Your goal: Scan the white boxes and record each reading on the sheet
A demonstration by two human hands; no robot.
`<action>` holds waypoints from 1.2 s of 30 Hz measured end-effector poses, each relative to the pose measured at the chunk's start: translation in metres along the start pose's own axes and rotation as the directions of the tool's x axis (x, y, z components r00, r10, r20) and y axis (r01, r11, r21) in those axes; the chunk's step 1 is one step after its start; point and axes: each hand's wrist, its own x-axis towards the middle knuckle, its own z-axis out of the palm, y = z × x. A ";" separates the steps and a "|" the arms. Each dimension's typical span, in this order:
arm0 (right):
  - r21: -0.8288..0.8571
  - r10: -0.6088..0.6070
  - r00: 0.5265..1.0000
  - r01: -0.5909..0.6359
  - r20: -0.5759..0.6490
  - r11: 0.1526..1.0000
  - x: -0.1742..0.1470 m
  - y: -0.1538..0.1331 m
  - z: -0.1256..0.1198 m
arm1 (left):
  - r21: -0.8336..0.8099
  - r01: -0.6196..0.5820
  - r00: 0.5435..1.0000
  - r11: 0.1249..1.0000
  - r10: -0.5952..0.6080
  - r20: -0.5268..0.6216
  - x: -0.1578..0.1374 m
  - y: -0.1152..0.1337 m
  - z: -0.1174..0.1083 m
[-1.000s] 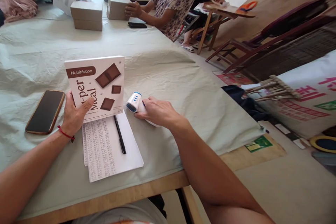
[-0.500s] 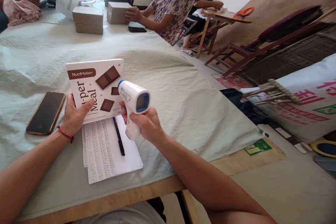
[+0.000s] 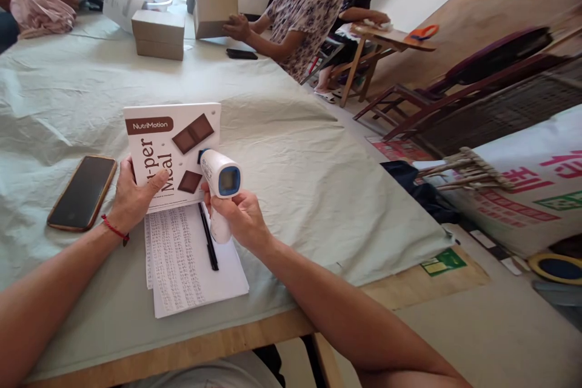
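Papers (image 3: 222,294) are lying nearest on the surface (image 3: 291,139); your right hand (image 3: 244,219) is gripping the white handheld gun (image 3: 217,165), your left hand (image 3: 134,195) is clamping the NutriMotion box (image 3: 179,160) just beyond, front facing you. Best be bracing the box, aiming square; can't tell if gun and box are touching.

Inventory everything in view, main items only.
Flat printed package: 1, white-brown, centre
Pistol-shaped plastic device: 1, white, centre
Handwritten paper sheets: several, white, front centre
Slim pen: 1, black, on sheets
Rectangular phone: 1, black, left
Cardboard boxes: 2, brown, far side
Crumpled cloth: 1, pink, far left
Covered table: 1, pale green, middle
Chair: 1, dark red, right
Printed sack: 1, white, right
Other people: several, mixed clothing, background
Left hand: 1, bare, holding package
Right hand: 1, bare, gripping device
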 end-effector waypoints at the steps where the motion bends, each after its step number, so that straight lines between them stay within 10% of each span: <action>1: 0.002 0.000 1.000 0.000 0.001 1.000 0.000 0.000 0.000 | 0.006 0.006 1.000 1.000 -0.006 -0.003 0.000 0.000 0.000; 36: 0.004 -0.127 0.980 0.128 0.156 0.992 -0.012 -0.019 -0.008 | 0.061 0.036 0.996 0.998 -0.041 0.084 0.000 0.012 -0.003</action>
